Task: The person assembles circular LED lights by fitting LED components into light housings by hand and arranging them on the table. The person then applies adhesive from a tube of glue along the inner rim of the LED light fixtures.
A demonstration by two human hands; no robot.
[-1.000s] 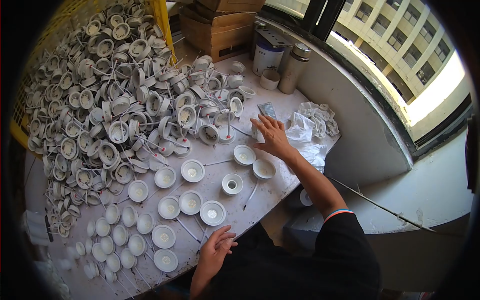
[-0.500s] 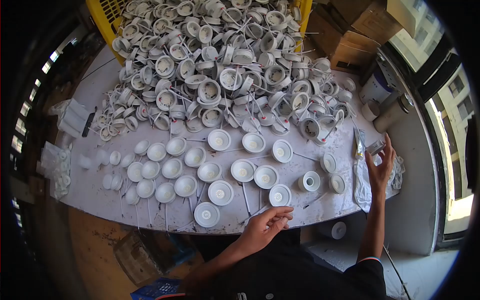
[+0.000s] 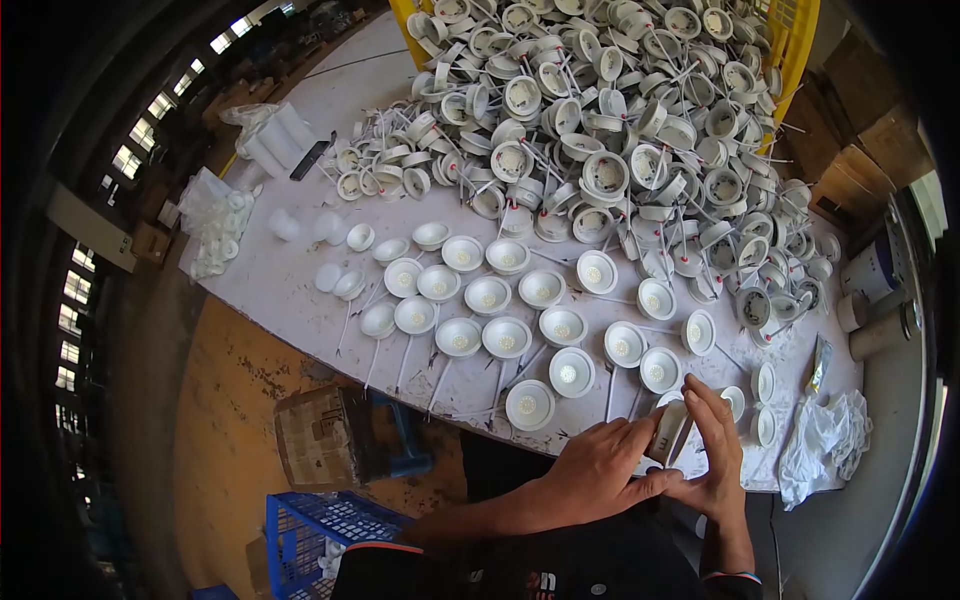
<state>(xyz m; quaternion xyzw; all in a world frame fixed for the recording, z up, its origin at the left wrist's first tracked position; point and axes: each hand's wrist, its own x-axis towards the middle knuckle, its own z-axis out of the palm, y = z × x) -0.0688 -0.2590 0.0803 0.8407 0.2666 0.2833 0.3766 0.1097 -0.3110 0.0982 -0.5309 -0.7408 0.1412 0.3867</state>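
My left hand [image 3: 605, 462] and my right hand [image 3: 717, 455] meet at the table's front edge. Between them is a small pale object [image 3: 668, 436] with a dark mark on its side, tilted; its exact kind does not show. The left fingers press against its left side, while the right thumb and fingers curve round the other side. White round downlights [image 3: 660, 370] with LED dots in their cups stand in loose rows beyond and left of my hands. One white cup just behind the fingers is partly hidden.
A large heap of white lamp housings [image 3: 605, 175] spills from a yellow crate [image 3: 795, 45]. Crumpled plastic bags [image 3: 825, 445] lie at right; bagged white parts [image 3: 215, 220] at far left. A blue crate [image 3: 330, 510] and cardboard box [image 3: 318, 435] stand below the table.
My right hand has come in from the right with the small pale object. My left hand has moved right to meet it and now grips it too. The view has swung left.
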